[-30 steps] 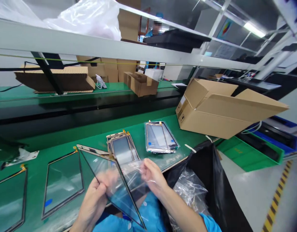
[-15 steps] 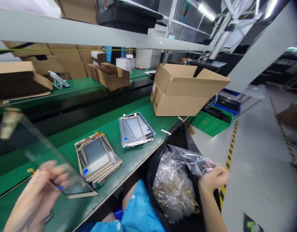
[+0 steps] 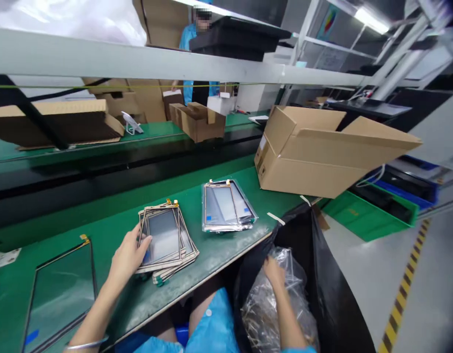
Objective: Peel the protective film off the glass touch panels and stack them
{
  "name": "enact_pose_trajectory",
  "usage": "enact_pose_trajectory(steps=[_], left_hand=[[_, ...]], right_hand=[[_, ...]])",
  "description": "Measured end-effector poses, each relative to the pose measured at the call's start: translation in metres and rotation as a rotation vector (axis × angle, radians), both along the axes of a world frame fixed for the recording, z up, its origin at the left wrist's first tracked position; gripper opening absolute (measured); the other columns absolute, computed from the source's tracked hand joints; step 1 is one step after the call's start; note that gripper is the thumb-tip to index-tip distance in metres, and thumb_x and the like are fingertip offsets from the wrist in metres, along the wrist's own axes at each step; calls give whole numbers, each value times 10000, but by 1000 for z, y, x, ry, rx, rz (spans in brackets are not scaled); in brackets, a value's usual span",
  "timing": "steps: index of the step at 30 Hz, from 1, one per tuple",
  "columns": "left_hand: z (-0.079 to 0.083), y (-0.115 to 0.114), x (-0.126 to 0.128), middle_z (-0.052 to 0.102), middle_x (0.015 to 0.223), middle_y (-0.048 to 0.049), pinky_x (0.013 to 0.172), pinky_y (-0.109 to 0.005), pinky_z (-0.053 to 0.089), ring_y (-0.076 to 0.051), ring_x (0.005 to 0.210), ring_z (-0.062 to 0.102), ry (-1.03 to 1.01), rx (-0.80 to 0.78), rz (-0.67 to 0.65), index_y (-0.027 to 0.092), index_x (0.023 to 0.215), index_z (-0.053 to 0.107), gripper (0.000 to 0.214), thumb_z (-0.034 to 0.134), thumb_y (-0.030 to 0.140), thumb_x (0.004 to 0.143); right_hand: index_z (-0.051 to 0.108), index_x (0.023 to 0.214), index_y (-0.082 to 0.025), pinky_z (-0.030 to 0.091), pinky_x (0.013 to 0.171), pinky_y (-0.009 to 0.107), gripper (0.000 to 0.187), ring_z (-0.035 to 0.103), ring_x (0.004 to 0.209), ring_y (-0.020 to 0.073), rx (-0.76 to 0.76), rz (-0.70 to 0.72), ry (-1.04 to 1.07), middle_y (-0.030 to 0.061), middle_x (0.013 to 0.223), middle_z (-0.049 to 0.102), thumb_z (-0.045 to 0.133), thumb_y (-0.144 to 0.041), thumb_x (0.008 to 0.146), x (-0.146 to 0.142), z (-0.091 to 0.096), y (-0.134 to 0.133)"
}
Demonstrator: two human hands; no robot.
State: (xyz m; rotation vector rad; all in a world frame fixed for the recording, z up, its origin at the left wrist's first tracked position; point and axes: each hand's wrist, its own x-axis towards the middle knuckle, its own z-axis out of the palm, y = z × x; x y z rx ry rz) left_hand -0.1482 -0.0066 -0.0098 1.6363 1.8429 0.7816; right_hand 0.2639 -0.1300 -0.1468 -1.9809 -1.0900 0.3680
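My left hand (image 3: 132, 252) grips the left edge of a glass touch panel (image 3: 163, 235) on top of a stack, thumb over its face and fingers along its side. The panels have pale tan borders and small orange tabs at the top. Down in a black bin bag (image 3: 325, 279), my right hand (image 3: 275, 272) is closed among crumpled clear plastic (image 3: 290, 260), its fingertips hidden. A second pile of panels (image 3: 226, 206), in clear wrapping, lies to the right of the stack. Left of my forearm, a dark-edged glass panel (image 3: 62, 289) lies flat on the green bench.
An open cardboard box (image 3: 307, 157) stands at the bench's right end, above a green crate (image 3: 369, 208) on the floor. A white rail (image 3: 145, 61) crosses above the bench. Behind it are a small carton (image 3: 200, 120) and a person in blue (image 3: 189, 37).
My left hand has brought the raised glass panel down onto the stack. My right hand has moved from the bag's right side into it, with the clear plastic lowered. The view has turned left.
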Motion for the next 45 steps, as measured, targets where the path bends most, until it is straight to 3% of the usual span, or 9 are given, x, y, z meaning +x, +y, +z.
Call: enact_pose_trajectory(steps=[2, 5, 8, 10, 12, 19, 31, 40, 45], left_hand=[[6, -3, 3, 467, 1368, -162, 1013, -594, 326, -407, 1257, 427, 100, 79, 20, 199, 1222, 556, 467, 589, 318, 772], [15, -3, 29, 272, 1511, -149, 1089, -605, 175, -392, 1388, 191, 175, 158, -173, 179, 1214, 561, 387, 522, 230, 833], [15, 10, 75, 529, 1330, -82, 1106, -447, 271, -260, 1301, 390, 102, 77, -381, 213, 1092, 626, 238, 505, 238, 888], [11, 26, 107, 595, 1223, -75, 1044, -446, 360, -236, 1201, 491, 37, -11, -426, 199, 1085, 621, 222, 521, 287, 907], [6, 45, 133, 599, 1183, -88, 931, -456, 457, -228, 1071, 572, -37, -120, -423, 170, 1113, 598, 269, 539, 336, 910], [-7, 91, 164, 596, 1145, -89, 792, -403, 534, -206, 946, 616, -301, -419, -309, 153, 1173, 555, 318, 558, 324, 904], [-23, 92, 164, 592, 1158, -90, 806, -406, 529, -207, 958, 612, -335, -334, -247, 158, 1171, 558, 311, 556, 320, 905], [6, 94, 166, 576, 1201, -91, 861, -431, 504, -225, 1023, 589, -205, -319, -261, 175, 1164, 569, 302, 559, 323, 902], [31, 103, 178, 573, 1209, -84, 861, -423, 507, -228, 1023, 588, -387, -335, -272, 181, 1157, 577, 288, 553, 319, 905]], right_hand=[[613, 876, -167, 489, 746, 421, 355, 620, 789, 237, 43, -125, -92, 115, 870, 643, 398, -445, 932, 8, 27, -3], [614, 916, -171, 439, 875, 464, 403, 598, 946, 289, 170, -89, -177, 159, 980, 647, 345, -471, 908, -11, 65, 6], [634, 914, -209, 421, 954, 405, 301, 571, 1043, 244, 268, 256, -234, 106, 1049, 657, 419, -419, 895, -59, 91, 35], [636, 917, -220, 424, 956, 394, 231, 560, 1058, 230, 302, 473, -271, 91, 1076, 651, 440, -340, 902, -91, 101, 60], [628, 937, -208, 428, 942, 404, 204, 549, 1058, 237, 310, 564, -307, 103, 1098, 636, 444, -288, 900, -112, 107, 84], [609, 934, -189, 444, 873, 407, 202, 564, 988, 249, 266, 559, -367, 111, 1045, 638, 444, -293, 878, -114, 107, 124], [596, 1016, -169, 373, 916, 464, 340, 513, 1108, 304, 144, 304, -324, 145, 1197, 605, 400, -379, 836, -72, 92, 130], [598, 1041, -175, 371, 949, 465, 360, 533, 1152, 287, 131, 300, -273, 148, 1252, 595, 363, -374, 853, -68, 85, 134], [618, 1062, -165, 360, 993, 520, 388, 507, 1204, 301, 187, 424, -272, 169, 1279, 575, 420, -431, 861, -70, 93, 124]])
